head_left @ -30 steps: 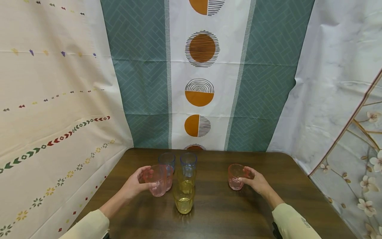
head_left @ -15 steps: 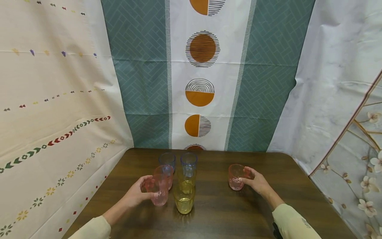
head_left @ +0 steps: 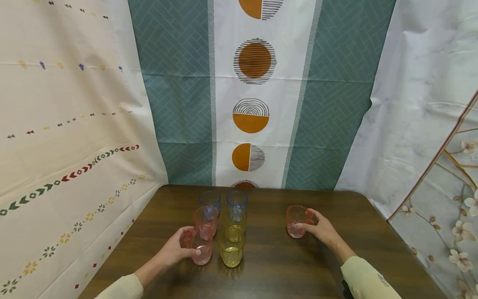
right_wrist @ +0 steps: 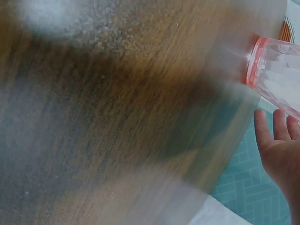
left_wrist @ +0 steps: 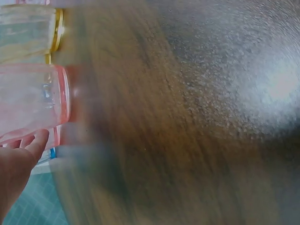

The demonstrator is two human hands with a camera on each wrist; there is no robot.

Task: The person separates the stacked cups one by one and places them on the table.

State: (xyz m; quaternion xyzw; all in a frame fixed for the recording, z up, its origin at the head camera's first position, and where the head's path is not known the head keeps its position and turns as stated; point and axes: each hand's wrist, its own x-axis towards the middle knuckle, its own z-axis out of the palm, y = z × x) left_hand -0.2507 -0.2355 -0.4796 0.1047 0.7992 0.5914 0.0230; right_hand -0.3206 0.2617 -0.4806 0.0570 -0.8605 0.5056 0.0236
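In the head view my left hand grips a clear pink glass at the left front, thumb on the near side and fingers round the far side. The left wrist view shows its fingertips against that glass. To the right, my right hand holds another pink glass between thumb and fingers; it stands upright on the table. A third pink glass is just behind the left-hand one. Two yellow glasses, a near one and a far one, stand beside them.
Two blue glasses, one left and one right, stand at the back of the brown wooden table. Patterned cloths hang behind and at both sides: a green and white one, a cream one, a marbled one.
My left hand has brought its pink glass toward the front of the table, out from before the third pink glass. The right hand has stayed at its glass.
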